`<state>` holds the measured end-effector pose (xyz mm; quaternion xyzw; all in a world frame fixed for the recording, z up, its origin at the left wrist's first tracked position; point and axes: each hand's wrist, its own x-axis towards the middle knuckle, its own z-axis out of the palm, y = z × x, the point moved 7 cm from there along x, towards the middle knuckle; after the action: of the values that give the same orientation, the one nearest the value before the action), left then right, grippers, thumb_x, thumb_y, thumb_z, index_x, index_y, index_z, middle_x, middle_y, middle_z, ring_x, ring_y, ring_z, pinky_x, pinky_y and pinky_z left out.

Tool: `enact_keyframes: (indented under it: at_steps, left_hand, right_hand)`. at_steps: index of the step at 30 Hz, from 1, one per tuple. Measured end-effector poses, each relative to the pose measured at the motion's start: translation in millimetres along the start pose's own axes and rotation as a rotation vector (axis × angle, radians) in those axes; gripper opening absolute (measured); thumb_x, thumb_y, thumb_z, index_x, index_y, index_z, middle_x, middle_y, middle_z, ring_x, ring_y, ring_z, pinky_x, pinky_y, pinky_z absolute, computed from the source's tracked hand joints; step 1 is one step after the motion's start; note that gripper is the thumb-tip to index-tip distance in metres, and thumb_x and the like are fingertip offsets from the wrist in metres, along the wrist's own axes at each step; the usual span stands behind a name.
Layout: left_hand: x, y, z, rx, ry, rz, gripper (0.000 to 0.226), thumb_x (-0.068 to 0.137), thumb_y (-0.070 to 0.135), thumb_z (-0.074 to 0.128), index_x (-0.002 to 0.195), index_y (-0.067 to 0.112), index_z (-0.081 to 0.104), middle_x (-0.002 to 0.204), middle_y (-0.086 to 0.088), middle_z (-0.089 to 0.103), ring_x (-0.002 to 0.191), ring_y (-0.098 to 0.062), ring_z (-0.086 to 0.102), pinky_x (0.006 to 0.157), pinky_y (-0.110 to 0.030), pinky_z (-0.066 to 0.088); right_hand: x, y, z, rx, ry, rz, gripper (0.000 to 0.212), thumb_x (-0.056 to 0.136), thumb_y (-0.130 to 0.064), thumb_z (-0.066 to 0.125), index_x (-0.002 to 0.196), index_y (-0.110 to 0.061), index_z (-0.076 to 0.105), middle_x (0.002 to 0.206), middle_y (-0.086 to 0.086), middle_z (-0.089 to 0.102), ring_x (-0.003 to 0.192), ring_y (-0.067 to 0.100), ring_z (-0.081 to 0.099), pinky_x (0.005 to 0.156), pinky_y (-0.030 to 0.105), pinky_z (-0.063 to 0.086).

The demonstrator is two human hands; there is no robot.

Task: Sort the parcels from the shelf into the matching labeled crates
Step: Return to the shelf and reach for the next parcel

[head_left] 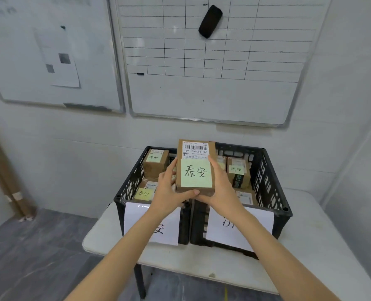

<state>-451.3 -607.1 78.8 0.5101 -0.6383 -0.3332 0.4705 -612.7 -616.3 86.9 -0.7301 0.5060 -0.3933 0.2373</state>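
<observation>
From the head camera, two whiteboards hang on the wall: the left whiteboard [49, 51] carries a sheet of paper [60, 59], and the right whiteboard [212, 61] shows a ruled grid with a black eraser [210, 21] stuck near its top. Below them a pale desk [310, 246] stands on a grey floor [28, 257].

Two black slotted crates sit side by side on the desk, touching along their middle walls. The left crate [128, 185] has a white sign [169, 227] on its front, partly hidden by the left forearm; the right crate [269, 181] has its own white sign [241, 227], partly hidden by the right forearm.

In the left crate lie cardboard boxes with green notes: one at the back [156, 162] and one at the front [146, 192]. In the right crate a box with a green note [237, 172] stands at the back, and another box [245, 197] lies nearer the front.

The parcel [196, 166] is held above the seam between the two crates, tilted up toward the camera, with a shipping label on its upper part and a green note [196, 173] reading 泰安 below. The left hand [169, 187] grips its left edge and bottom corner with fingers closed on it; the right hand [220, 185] clasps the right edge the same way. The parcel blocks the view of the crates' shared walls.
</observation>
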Motion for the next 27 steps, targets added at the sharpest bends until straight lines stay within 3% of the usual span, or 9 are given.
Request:
enact_keyframes:
  at_steps: [4,8,14,17,19,22,27]
  left_hand:
    - [45.0,-24.5,-3.5,0.048,0.012,-0.024,0.115,0.057,0.055,0.085,0.151,0.041,0.020,0.141,0.002,0.043,0.125,-0.006,0.047,0.108,-0.039,0.042]
    - [80.4,-57.5,-11.3,0.109,-0.009,-0.054,0.112,0.057,0.071,0.078,0.150,0.047,0.019,0.139,0.005,0.049,0.128,-0.010,0.048,0.105,-0.049,0.044]
    - [117.6,-82.2,-27.9,0.152,-0.065,-0.065,0.085,0.082,0.051,0.068,0.151,0.048,0.017,0.140,0.013,0.049,0.127,-0.007,0.048,0.107,-0.046,0.043]
    - [134.1,-95.6,-41.8,0.301,-0.040,-0.073,0.070,0.094,0.044,0.057,0.152,0.044,0.017,0.149,0.007,0.040,0.125,-0.010,0.047,0.106,-0.045,0.043]
    - [148.5,-105.2,-54.3,0.532,-0.023,-0.043,0.067,0.096,0.054,0.046,0.153,0.043,0.013,0.157,0.007,0.029,0.133,-0.017,0.043,0.113,-0.051,0.032]
    - [174.7,-124.6,-69.6,0.755,-0.062,-0.039,0.066,0.098,0.058,0.036,0.155,0.039,0.009,0.162,0.009,0.015,0.150,-0.017,0.012,0.121,-0.050,0.006]
    - [215.8,-160.3,-91.2,0.849,-0.111,-0.020,0.067,0.099,0.058,0.032,0.155,0.035,0.004,0.163,0.009,0.007,0.151,-0.015,-0.003,0.120,-0.046,0.000]
  right_hand:
    - [50.2,16.3,14.6,-0.017,-0.025,-0.005,0.115,0.076,-0.028,0.085,0.158,-0.035,0.005,0.159,0.001,0.022,0.137,0.013,0.033,0.112,0.040,0.034]
    - [86.0,34.9,39.1,0.019,-0.066,-0.004,0.112,0.080,-0.023,0.082,0.158,-0.034,0.003,0.159,0.005,0.017,0.139,0.020,0.037,0.110,0.036,0.038]
    - [134.9,59.6,71.2,0.074,-0.095,0.022,0.112,0.082,-0.029,0.080,0.158,-0.035,-0.002,0.160,0.005,0.013,0.140,0.021,0.036,0.106,0.026,0.032]
    - [160.8,74.6,84.5,0.064,-0.087,0.064,0.112,0.081,-0.027,0.080,0.158,-0.034,-0.001,0.161,0.006,0.012,0.142,0.022,0.033,0.113,0.036,0.031]
    - [181.1,87.2,94.0,0.039,-0.084,0.102,0.112,0.081,-0.030,0.080,0.158,-0.033,-0.002,0.161,0.006,0.012,0.143,0.023,0.030,0.114,0.040,0.030]
    - [213.2,113.9,115.0,0.011,-0.117,0.172,0.112,0.082,-0.032,0.080,0.158,-0.033,-0.002,0.162,0.006,0.012,0.144,0.025,0.027,0.114,0.042,0.029]
    - [253.1,169.6,154.1,-0.010,-0.174,0.324,0.115,0.081,-0.033,0.081,0.158,-0.032,-0.004,0.162,0.012,0.012,0.149,0.025,0.012,0.117,0.045,0.024]
